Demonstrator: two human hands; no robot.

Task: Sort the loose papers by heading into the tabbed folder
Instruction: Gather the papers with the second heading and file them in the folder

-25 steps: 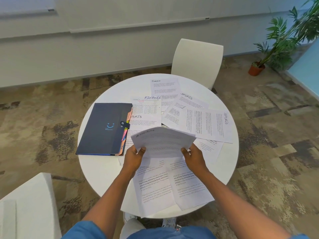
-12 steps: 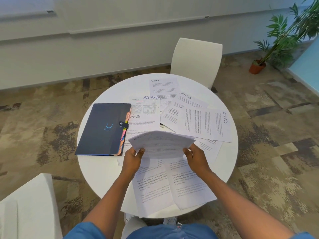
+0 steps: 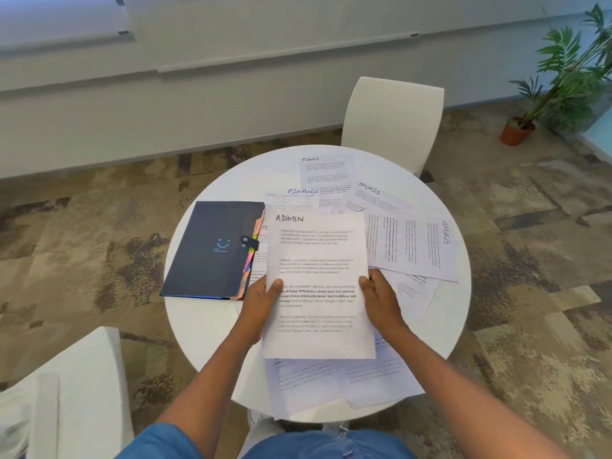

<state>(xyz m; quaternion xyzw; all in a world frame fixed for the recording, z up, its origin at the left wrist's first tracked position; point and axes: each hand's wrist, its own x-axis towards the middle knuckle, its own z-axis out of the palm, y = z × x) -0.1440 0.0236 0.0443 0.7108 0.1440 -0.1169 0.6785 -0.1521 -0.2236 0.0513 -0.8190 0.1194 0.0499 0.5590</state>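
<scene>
Both hands hold a sheet headed ADMIN (image 3: 318, 260) flat above the round white table (image 3: 205, 326). My left hand (image 3: 261, 299) grips its left edge and my right hand (image 3: 379, 298) its right edge. A dark blue tabbed folder (image 3: 212, 250) lies shut at the table's left, its coloured tabs along its right side touching the sheet's edge. Loose papers headed FINANCE (image 3: 326, 173), FINANCE (image 3: 294, 198), SPORTS (image 3: 377, 198) and SPORTS (image 3: 414, 246) lie spread beyond and to the right. More sheets (image 3: 331, 382) lie under the held one near me.
A white chair (image 3: 392, 124) stands at the table's far side and another white chair (image 3: 66, 392) at the near left. A potted plant (image 3: 563, 77) is on the patterned carpet at the far right. A wall runs along the back.
The ADMIN sheet, curled and tilted away before, is now turned flat with its full text facing me. Both hands kept their grip and shifted slightly nearer.
</scene>
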